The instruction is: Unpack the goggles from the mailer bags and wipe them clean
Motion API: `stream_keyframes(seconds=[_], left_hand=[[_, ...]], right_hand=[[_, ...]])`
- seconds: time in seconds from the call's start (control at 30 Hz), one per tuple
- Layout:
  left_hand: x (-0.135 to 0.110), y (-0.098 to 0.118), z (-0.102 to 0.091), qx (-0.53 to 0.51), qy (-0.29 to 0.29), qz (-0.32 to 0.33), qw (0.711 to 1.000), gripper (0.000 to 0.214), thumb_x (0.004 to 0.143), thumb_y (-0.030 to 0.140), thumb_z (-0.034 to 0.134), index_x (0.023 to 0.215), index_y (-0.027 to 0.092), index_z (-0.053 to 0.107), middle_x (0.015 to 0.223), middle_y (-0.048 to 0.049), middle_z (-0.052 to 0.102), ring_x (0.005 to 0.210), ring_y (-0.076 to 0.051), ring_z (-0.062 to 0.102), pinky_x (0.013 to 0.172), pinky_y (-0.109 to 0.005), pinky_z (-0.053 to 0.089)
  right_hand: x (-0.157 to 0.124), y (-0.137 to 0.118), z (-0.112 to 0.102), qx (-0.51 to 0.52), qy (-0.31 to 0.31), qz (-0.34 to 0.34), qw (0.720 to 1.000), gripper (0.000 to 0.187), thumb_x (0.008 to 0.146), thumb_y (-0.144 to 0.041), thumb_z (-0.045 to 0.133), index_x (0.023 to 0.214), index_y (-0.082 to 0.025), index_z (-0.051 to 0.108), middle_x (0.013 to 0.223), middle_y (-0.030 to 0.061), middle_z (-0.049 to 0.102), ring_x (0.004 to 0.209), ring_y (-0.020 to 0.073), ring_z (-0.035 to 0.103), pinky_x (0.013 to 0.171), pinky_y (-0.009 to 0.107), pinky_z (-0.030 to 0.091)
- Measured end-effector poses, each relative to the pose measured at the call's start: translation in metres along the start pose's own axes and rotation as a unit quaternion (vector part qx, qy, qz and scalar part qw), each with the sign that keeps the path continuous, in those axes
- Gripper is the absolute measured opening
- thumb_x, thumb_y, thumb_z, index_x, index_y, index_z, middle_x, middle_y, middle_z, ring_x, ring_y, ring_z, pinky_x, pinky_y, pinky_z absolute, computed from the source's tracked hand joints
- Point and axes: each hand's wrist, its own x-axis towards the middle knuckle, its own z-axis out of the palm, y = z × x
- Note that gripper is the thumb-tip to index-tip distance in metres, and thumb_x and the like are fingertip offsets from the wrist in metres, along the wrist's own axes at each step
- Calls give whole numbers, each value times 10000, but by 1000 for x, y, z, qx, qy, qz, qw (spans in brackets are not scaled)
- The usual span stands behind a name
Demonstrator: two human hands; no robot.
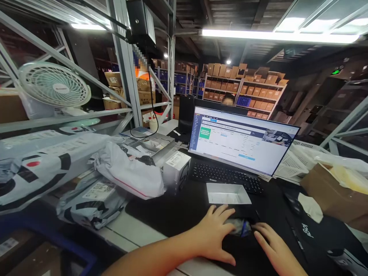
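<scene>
My left hand (pixel 212 232) is low in the middle of the head view, fingers spread, its index finger or thumb side against a small dark bundle in clear plastic with a blue stripe (pixel 243 227). On the bundle's other side is my right hand (pixel 270 241), fingers stretched out, the fingertips close to its right end; whether they touch it I cannot tell. Just beyond both hands a shallow white open box (pixel 228 194) lies on the black desk mat (pixel 161 214). Neither hand is closed around anything. Part of the bundle is hidden by my left fingers.
Behind the box are a keyboard (pixel 212 172) and a lit monitor (pixel 241 142). Wrapped parcels (pixel 126 168) and a small grey carton (pixel 176 172) crowd the left. A mouse (pixel 293 205), pen (pixel 297 237) and brown carton (pixel 330 195) lie right. People stand farther back.
</scene>
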Motion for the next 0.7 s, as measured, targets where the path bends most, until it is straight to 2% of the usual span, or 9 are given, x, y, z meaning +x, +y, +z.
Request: stream_keyframes(seconds=[0.1, 0.2, 0.27, 0.37, 0.4, 0.47, 0.53, 0.6, 0.7], left_hand=[[1, -6, 1, 31, -6, 32, 999, 365, 839, 506, 661, 1051, 210, 687, 1544, -82, 448, 1451, -364, 339, 1069, -580, 369], [4, -12, 6, 38, 9, 104, 994, 223, 883, 417, 617, 929, 210, 685, 1450, -36, 556, 1391, -312, 437, 1073, -543, 374], [6, -15, 11, 28, 24, 156, 987, 225, 897, 396, 589, 860, 192, 677, 1422, -49, 580, 1335, -274, 503, 1099, -504, 373], [7, -14, 15, -15, 63, 194, 979, 235, 874, 391, 595, 855, 174, 683, 1428, -103, 567, 1325, -250, 521, 1122, -406, 397], [7, -12, 14, -29, 79, 178, 980, 267, 858, 414, 616, 934, 170, 692, 1460, -122, 535, 1356, -266, 494, 1147, -412, 379], [6, -9, 11, -56, 95, 107, 988, 532, 800, 498, 689, 1216, 171, 637, 1545, -156, 428, 1429, -326, 400, 1195, -492, 310], [6, -7, 7, -92, 66, 22, 993, 879, 727, 565, 757, 1466, 207, 445, 1577, -172, 370, 1427, -364, 395, 1173, -544, 330], [7, -5, 6, -139, 18, -33, 990, 1049, 693, 572, 792, 1558, 249, 296, 1552, -169, 401, 1356, -353, 487, 1105, -506, 431], [10, -2, 7, -185, -3, -40, 982, 1053, 710, 538, 806, 1569, 250, 270, 1520, -162, 430, 1340, -322, 506, 1104, -459, 442]], right_hand=[[-2, -6, -1, -68, 42, -72, 994, 647, 888, -603, 560, 1402, -210, 546, 1556, 151, 392, 1433, 357, 376, 1176, 565, 327], [1, -31, 3, -150, -19, -134, 979, 1012, 692, -501, 793, 1557, -238, 338, 1646, 134, 226, 1510, 423, 171, 1199, 669, 160], [5, -51, 4, -184, -68, -124, 973, 1063, 643, -407, 825, 1566, -247, 323, 1605, 135, 331, 1489, 419, 244, 1201, 685, 110], [5, -65, 0, -174, -99, -96, 975, 980, 645, -353, 818, 1526, -220, 408, 1465, 141, 514, 1367, 363, 465, 1201, 576, 282], [2, -62, -3, -160, -93, -94, 978, 948, 655, -362, 817, 1509, -215, 433, 1438, 143, 532, 1327, 347, 507, 1172, 529, 361], [-7, -48, -7, -137, -55, -99, 984, 870, 699, -398, 799, 1481, -227, 460, 1426, 140, 527, 1294, 331, 539, 1109, 474, 457], [-17, -31, -11, -123, -1, -113, 986, 777, 767, -437, 756, 1461, -244, 465, 1429, 136, 516, 1294, 325, 542, 1088, 472, 481], [-26, -23, -12, -121, 37, -121, 984, 727, 806, -446, 724, 1450, -247, 452, 1426, 138, 513, 1296, 327, 541, 1080, 490, 485], [-30, -37, -12, -124, 40, -135, 982, 823, 785, -406, 744, 1493, -222, 368, 1433, 153, 505, 1307, 343, 522, 1095, 529, 460]])
